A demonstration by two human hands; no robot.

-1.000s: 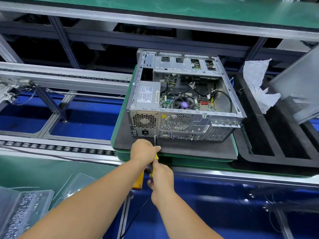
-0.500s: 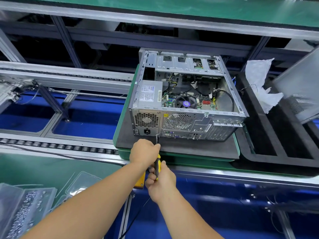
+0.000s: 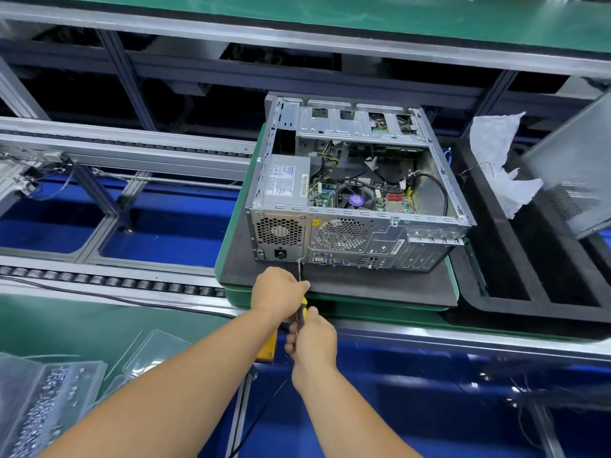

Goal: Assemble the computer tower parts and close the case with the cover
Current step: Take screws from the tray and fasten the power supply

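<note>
An open grey computer tower (image 3: 357,206) lies on its side on a dark mat (image 3: 363,285), rear panel facing me, its power supply (image 3: 284,186) and motherboard visible inside. A yellow-and-black screwdriver (image 3: 301,309) points at the lower rear edge, below the power socket. My left hand (image 3: 277,289) closes around the shaft near the tip. My right hand (image 3: 310,342) grips the handle just behind. A grey metal panel with a perforated patch (image 3: 575,180), perhaps the case cover, leans at the far right.
A black foam tray (image 3: 515,292) holding a crumpled white bag (image 3: 499,160) sits to the right of the tower. Clear plastic trays of small screws (image 3: 43,401) lie at the lower left. Roller conveyor rails (image 3: 109,282) run across the left.
Both hands stay on the screwdriver at the same spot on the rear panel. The right hand has shifted slightly on the handle.
</note>
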